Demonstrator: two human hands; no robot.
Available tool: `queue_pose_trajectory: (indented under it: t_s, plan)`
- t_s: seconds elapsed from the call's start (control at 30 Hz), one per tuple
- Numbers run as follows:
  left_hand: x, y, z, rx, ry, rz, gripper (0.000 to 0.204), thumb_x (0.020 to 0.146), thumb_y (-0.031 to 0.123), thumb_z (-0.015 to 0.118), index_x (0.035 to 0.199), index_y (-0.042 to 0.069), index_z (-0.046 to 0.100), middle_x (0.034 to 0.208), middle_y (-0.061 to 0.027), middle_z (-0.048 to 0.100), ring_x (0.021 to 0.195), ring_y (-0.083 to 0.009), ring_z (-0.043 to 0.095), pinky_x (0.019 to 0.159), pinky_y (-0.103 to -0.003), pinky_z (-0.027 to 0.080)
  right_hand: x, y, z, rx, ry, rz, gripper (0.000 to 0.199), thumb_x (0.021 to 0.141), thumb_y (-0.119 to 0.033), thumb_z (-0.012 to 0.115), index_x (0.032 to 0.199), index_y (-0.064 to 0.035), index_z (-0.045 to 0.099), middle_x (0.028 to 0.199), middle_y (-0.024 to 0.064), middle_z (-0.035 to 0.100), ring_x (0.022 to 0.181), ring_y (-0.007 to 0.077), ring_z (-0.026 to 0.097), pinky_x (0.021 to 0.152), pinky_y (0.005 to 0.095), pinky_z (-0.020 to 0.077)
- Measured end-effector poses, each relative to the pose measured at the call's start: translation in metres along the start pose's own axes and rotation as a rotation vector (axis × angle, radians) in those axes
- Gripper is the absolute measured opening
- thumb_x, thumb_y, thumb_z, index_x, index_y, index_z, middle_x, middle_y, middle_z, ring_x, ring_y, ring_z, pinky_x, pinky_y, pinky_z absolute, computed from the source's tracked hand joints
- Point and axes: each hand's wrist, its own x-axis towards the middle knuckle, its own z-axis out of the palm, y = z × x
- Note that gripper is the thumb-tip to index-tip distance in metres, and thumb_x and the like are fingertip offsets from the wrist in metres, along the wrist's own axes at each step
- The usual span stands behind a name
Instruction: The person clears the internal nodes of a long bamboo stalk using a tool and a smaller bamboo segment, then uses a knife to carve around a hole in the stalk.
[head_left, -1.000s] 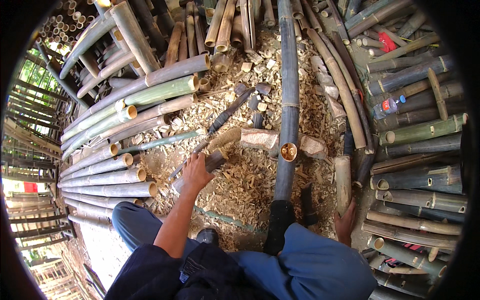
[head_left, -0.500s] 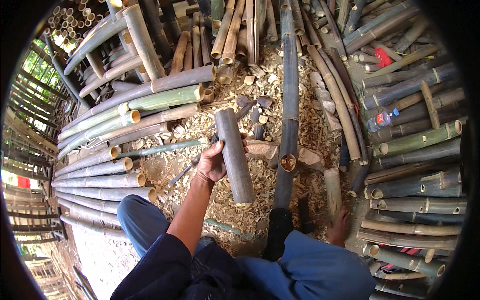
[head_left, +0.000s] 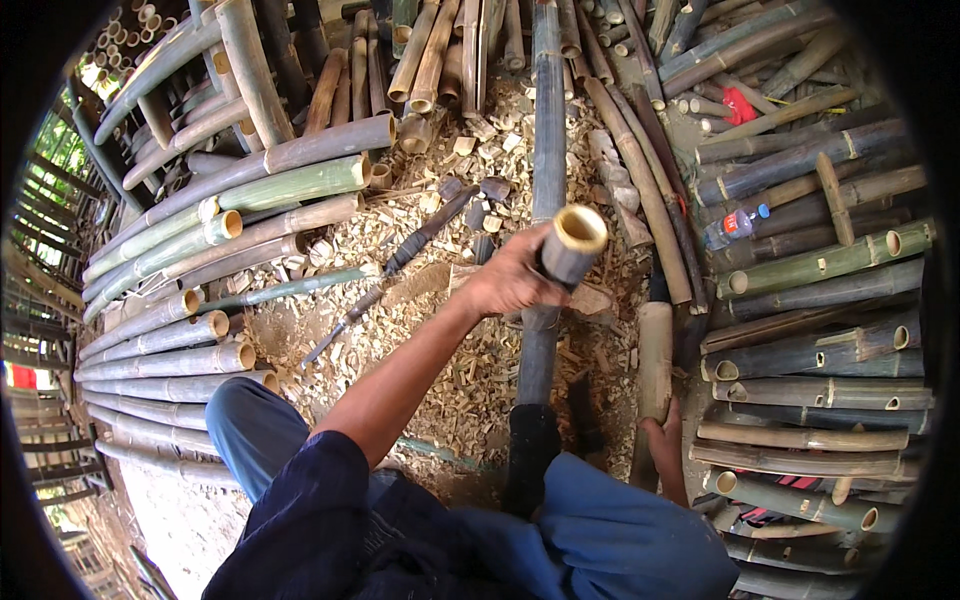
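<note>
My left hand (head_left: 517, 272) is wrapped round a short bamboo tube (head_left: 575, 250). The tube's open, pale-rimmed end tilts up toward me, above a long dark bamboo pole (head_left: 549, 130). That pole runs from the far side down toward my legs, a black covering (head_left: 530, 450) round its near end. Low on the right, my right hand (head_left: 664, 440) closes round the lower part of a pale cylindrical piece of wood or bamboo (head_left: 655, 355); its fingers are partly hidden. Left of the pole, a long tool with a dark wrapped grip (head_left: 412, 248) lies on the wood chips.
Bamboo poles (head_left: 170, 360) lie stacked on the left, near a bamboo frame (head_left: 255, 75). More cut bamboo (head_left: 820, 395) fills the right, with a plastic bottle (head_left: 733, 228) and a red cloth or bag (head_left: 740, 105) on it. Wood chips (head_left: 440, 345) cover the ground.
My left hand has carried the bamboo tube rightward over the long pole, tipping its open end up toward me. My right hand now grips the pale cylindrical piece. The view has shifted a little.
</note>
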Motion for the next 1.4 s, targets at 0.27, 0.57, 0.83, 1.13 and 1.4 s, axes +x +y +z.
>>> queue_pose_trajectory:
  t_s: [0.27,0.57,0.83,1.13,1.4]
  plan:
    - [0.01,0.019,0.02,0.176,-0.283,0.061,0.078,0.06,-0.005,0.087,0.132,0.01,0.064,0.116,-0.0045,0.07,0.113,-0.0194,0.064,0.104,-0.037,0.052,-0.039,-0.133,-0.015,0.46,0.026,-0.163,0.083,0.085,-0.014,0.077,0.154,0.0025,0.033,0.137,0.0169,0.054,0.122,0.0246,0.055,0.107,0.0359,0.0439]
    - [0.011,0.01,0.022,0.192,-0.361,0.038,0.077,0.059,-0.005,0.092,0.13,0.008,0.065,0.114,-0.0074,0.075,0.109,-0.0204,0.068,0.098,-0.036,0.056,-0.06,-0.236,-0.014,-0.092,0.077,-0.48,0.097,0.082,-0.009,0.079,0.16,0.0028,0.022,0.137,0.0228,0.058,0.122,0.0293,0.061,0.107,0.0421,0.0473]
    - [0.01,0.027,-0.04,-0.149,-0.362,-0.03,0.071,0.078,0.01,0.081,0.145,0.009,0.058,0.148,-0.0131,0.058,0.139,-0.0303,0.053,0.119,-0.046,0.044,-0.085,-0.27,-0.044,0.011,0.193,-0.536,0.089,0.083,-0.005,0.076,0.156,0.0066,0.026,0.138,0.0262,0.055,0.126,0.0329,0.058,0.108,0.0428,0.0471]
    - [0.004,-0.019,-0.067,-0.048,0.062,-0.239,0.063,0.077,-0.002,0.054,0.14,0.002,0.06,0.131,-0.013,0.07,0.123,-0.0242,0.065,0.099,-0.037,0.055,-0.053,-0.264,-0.001,-0.188,-0.005,-0.633,0.105,0.079,-0.003,0.077,0.165,-0.0049,0.016,0.152,0.0306,0.047,0.135,0.0421,0.054,0.113,0.0444,0.0452]
    - [-0.039,-0.096,-0.077,-0.287,0.597,-0.497,0.04,0.09,-0.004,0.053,0.129,-0.006,0.062,0.11,-0.0152,0.072,0.096,-0.0228,0.07,0.082,-0.033,0.058,-0.068,-0.253,-0.019,-0.259,0.197,-0.606,0.105,0.078,-0.004,0.079,0.164,-0.0027,0.019,0.15,0.0284,0.049,0.133,0.0358,0.057,0.112,0.0435,0.0465]
